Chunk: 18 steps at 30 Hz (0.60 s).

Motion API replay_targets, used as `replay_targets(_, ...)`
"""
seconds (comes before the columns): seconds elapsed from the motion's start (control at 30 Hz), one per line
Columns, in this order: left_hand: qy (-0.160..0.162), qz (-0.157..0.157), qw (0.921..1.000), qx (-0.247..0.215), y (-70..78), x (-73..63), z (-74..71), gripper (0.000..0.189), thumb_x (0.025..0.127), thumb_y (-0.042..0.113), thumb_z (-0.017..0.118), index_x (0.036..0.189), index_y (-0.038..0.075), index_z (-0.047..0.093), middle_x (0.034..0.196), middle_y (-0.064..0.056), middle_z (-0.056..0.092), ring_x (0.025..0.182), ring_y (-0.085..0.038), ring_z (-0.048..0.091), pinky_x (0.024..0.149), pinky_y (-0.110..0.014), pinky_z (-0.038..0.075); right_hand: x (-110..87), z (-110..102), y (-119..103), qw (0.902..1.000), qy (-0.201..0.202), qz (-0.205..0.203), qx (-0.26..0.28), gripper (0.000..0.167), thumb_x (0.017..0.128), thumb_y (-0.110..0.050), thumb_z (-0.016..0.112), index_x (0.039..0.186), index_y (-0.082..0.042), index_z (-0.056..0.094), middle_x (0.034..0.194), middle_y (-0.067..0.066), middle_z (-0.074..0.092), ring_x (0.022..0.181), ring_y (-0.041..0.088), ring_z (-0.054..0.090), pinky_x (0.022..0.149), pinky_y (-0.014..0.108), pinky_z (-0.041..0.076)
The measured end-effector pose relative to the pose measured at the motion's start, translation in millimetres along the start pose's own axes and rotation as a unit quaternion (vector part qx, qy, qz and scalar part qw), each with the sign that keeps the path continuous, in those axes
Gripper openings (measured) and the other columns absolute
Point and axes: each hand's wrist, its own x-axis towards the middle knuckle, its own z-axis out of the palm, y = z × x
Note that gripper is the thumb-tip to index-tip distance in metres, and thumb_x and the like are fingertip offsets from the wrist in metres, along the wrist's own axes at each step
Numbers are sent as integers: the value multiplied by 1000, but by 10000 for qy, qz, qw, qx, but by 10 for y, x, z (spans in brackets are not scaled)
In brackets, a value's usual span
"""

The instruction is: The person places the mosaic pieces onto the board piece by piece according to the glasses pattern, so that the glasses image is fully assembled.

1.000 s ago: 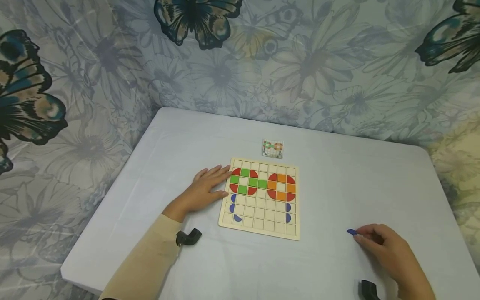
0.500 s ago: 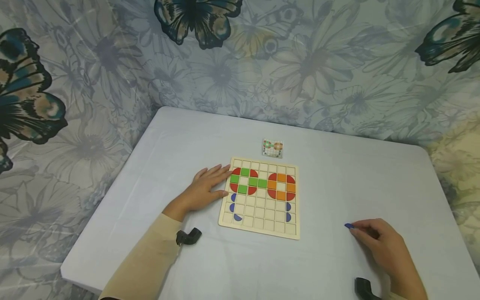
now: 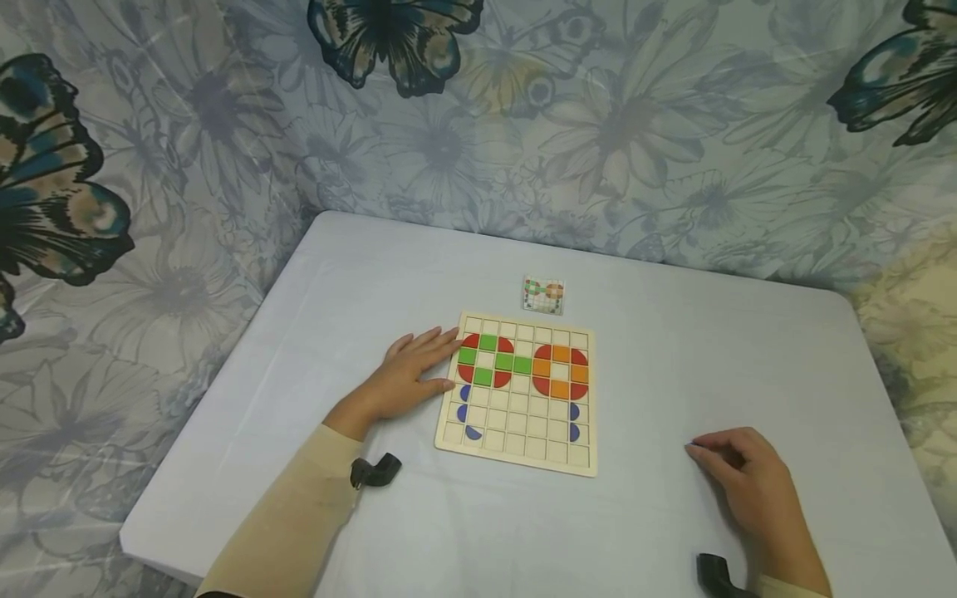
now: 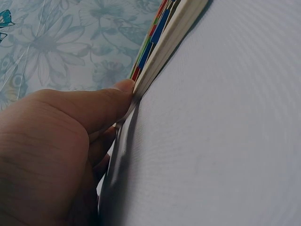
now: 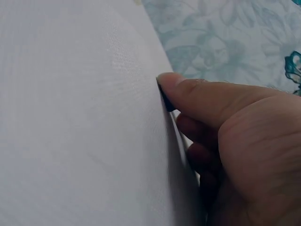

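A square wooden grid board lies on the white table with flat coloured pieces set in its cells. Red and green pieces form a ring at upper left, and red and orange ones form another at upper right. Blue half-circles sit lower down, along both sides. My left hand rests with spread, straight fingers against the board's left edge. Well to the right of the board, my right hand pinches a blue piece between thumb and fingers at the tabletop. In the head view that piece is almost wholly hidden by the fingertips.
A small pattern card with a similar coloured design lies just beyond the board's far edge. The white-covered table reaches back to a flowered, butterfly-printed cloth. Dark wrist-worn devices stick out by both wrists.
My right hand has shifted slightly left and away from me with the blue piece, which turned from plainly visible to nearly hidden in the head view. The left hand and board stay put.
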Motion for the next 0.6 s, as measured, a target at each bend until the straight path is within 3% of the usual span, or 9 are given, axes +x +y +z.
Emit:
replay_targets(0.2, 29, 57, 10000, -14, -12, -2, -4, 73, 107, 39, 71, 171, 21, 41, 177, 10, 24, 165, -17, 11, 130, -52, -1, -2, 3, -62, 9997, -144, 201, 31, 16, 102, -17, 80, 103, -3, 74, 115, 18, 71, 110, 34, 60, 83, 33, 41)
replay_targets(0.37, 22, 57, 10000, 0, -28, 0, 3, 73, 107, 39, 71, 171, 22, 41, 177, 11, 23, 165, -16, 10, 130, -51, -2, -10, 39, -103, 9998, -163, 60, -119, 17, 103, -12, 77, 115, -1, 76, 113, 17, 71, 107, 35, 64, 84, 43, 48)
replay_targets(0.47, 15, 46, 10000, -6, -27, 1, 6, 72, 107, 40, 71, 171, 22, 41, 177, 12, 23, 165, -16, 10, 130, -51, -2, -15, 62, -113, 9996, -13, -106, -247, 19, 103, -7, 75, 121, 0, 78, 113, 15, 69, 107, 35, 65, 83, 38, 49)
replay_targets(0.6, 17, 49, 10000, 9, -21, 7, 6, 72, 107, 41, 70, 171, 23, 41, 177, 11, 23, 165, -16, 10, 130, -51, -2, -18, 70, -138, 9994, 288, 28, -184, 17, 104, -4, 73, 119, 0, 79, 116, 14, 69, 108, 33, 64, 80, 23, 44)
